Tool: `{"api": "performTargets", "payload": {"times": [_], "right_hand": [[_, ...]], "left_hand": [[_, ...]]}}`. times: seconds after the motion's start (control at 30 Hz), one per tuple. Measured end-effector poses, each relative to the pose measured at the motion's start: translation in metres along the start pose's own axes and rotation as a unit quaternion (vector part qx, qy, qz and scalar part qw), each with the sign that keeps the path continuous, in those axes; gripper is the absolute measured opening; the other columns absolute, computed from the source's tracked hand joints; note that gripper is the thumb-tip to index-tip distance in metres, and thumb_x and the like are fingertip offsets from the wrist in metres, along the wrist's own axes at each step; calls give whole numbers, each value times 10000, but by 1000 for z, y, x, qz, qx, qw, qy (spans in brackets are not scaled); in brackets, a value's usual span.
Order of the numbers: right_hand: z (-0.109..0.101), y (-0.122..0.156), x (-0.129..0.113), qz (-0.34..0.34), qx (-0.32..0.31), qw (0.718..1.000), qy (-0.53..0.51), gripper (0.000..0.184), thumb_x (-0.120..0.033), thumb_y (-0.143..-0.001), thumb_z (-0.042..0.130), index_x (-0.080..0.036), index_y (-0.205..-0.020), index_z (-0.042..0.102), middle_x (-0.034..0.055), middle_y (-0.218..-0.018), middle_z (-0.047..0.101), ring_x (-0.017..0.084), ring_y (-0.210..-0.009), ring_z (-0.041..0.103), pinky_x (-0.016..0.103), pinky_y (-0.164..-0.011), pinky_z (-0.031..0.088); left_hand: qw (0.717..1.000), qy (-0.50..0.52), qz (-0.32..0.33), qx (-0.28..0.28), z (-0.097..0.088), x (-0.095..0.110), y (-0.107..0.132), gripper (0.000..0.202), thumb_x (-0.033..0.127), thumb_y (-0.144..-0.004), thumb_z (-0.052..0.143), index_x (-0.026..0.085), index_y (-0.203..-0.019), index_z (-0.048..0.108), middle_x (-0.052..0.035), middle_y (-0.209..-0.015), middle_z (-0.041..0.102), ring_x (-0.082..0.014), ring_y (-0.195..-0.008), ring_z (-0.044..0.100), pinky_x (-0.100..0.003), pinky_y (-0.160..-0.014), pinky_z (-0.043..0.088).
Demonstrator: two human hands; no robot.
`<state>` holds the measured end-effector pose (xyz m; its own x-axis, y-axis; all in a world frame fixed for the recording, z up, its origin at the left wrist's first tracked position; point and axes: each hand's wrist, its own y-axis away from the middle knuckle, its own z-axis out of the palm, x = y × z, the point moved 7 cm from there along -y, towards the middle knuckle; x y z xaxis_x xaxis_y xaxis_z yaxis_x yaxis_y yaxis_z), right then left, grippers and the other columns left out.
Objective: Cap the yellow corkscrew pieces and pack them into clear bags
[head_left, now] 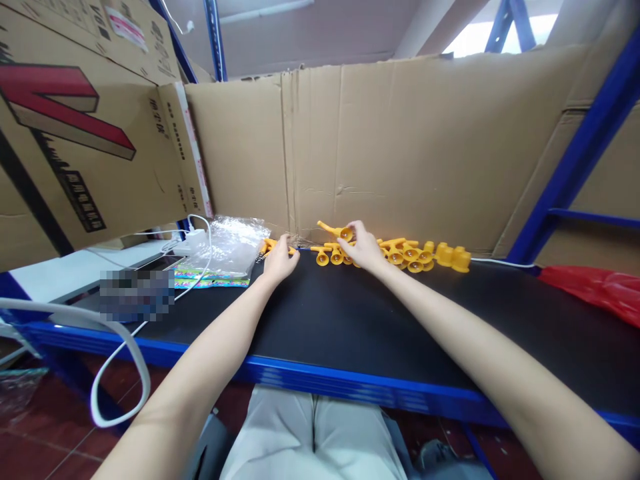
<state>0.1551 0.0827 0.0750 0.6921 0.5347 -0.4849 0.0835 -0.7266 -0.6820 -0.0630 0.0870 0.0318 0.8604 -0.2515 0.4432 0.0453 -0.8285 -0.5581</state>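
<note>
Cardboard wall [400,147] just behind yellow pcs [425,255]

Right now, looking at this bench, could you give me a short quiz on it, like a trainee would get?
1. True or false: the right hand pinches a yellow plastic piece near the far edge of the black table.
2. What lies at the table's right end? A) a red bag B) a blue bucket C) a white mug
3. Fill in: the wall behind the yellow pieces is made of ____.
Key: 1 true; 2 A; 3 cardboard.
</note>
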Motion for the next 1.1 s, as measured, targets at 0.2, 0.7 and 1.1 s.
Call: {"api": "performTargets", "payload": {"times": [0.2, 0.7, 1.1], "right_hand": [[60, 3, -23, -206, -110, 905, 355, 341, -250, -850, 357, -80, -1127, 458, 163, -956, 609, 243, -831, 568, 387, -826, 266], [92, 15, -8, -179, -158, 878, 416, 348, -205, -860, 326, -54, -1109, 516, 190, -1013, 598, 261, -900, 556, 419, -906, 230], [62, 5, -10, -170, -152, 884, 409, 357, -339, -853, 394, -104, -1077, 543, 133, -1040, 599, 248, -979, 523, 491, -984, 140]], "left_hand": [[1000, 0, 13, -14, 6, -1, -1, 415, 294, -768, 493, 188, -1162, 418, -88, -1064, 581, -193, -932, 559, -291, -779, 432], [981, -142, -107, -73, 7, -32, -2, 398, 141, -691, 481, 193, -1085, 497, -129, -1226, 469, -284, -1192, 372, -479, -916, 351], [968, -189, -74, -147, 28, -50, -8, 464, 241, -748, 421, 232, -1212, 446, -112, -1337, 381, -288, -1248, 298, -529, -972, 268]]}}
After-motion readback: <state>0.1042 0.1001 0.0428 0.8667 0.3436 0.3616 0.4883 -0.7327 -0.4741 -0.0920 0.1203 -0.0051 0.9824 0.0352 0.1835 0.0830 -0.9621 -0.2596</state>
